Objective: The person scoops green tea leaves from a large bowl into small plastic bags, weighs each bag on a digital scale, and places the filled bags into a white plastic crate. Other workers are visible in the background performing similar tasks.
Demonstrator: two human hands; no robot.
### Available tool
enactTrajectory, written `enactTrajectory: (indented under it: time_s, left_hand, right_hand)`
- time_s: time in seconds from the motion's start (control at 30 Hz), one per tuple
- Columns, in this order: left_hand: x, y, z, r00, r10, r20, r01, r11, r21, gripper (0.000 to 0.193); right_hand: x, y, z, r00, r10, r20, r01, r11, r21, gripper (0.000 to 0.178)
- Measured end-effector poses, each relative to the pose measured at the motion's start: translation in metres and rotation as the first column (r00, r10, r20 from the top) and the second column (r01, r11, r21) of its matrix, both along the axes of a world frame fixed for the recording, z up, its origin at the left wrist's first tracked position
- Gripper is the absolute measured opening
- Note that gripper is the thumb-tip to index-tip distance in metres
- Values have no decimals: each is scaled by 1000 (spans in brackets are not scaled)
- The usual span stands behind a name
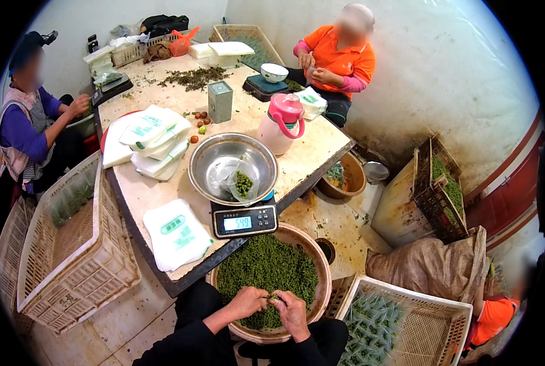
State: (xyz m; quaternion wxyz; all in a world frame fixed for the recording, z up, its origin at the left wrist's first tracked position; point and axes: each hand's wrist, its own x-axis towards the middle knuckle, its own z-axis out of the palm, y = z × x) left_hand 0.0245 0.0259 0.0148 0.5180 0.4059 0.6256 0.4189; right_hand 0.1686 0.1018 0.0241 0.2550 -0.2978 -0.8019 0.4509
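Observation:
A round basin (pixel 323 277) full of small green peppercorns (pixel 266 268) sits between my knees. Over the heap my left hand (pixel 250 302) and my right hand (pixel 291 313) meet fingertip to fingertip, both closed in a pinch. A small green sprig of peppercorns (pixel 274 298) shows between them, partly hidden by the fingers. Just beyond, at the table edge, a digital scale (pixel 245 221) with a lit display carries a steel bowl (pixel 208 177). Inside the bowl lies a clear plastic bag (pixel 243 185) with some peppercorns in it.
White printed bags (pixel 176 234) lie on the table (pixel 126 201), near a pink jug (pixel 276 131) and a metal tin (pixel 220 102). Crates flank me: a tall one (pixel 83 268) left, one with filled bags (pixel 434 329) right. Two people sit across the table; another orange sleeve (pixel 495 320) shows lower right.

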Motion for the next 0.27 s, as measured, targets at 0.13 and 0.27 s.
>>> enactTrajectory:
  time_s: [0.13,0.27]
  left_hand:
    - [-6,-1,-23,995,-73,-74,72,997,-23,15]
    - [6,-1,-40,806,-175,-566,82,979,-187,21]
  right_hand:
    - [1,1,-10,998,43,45,-35,985,-168,20]
    - [2,12,-37,908,162,387,-164,986,-29,21]
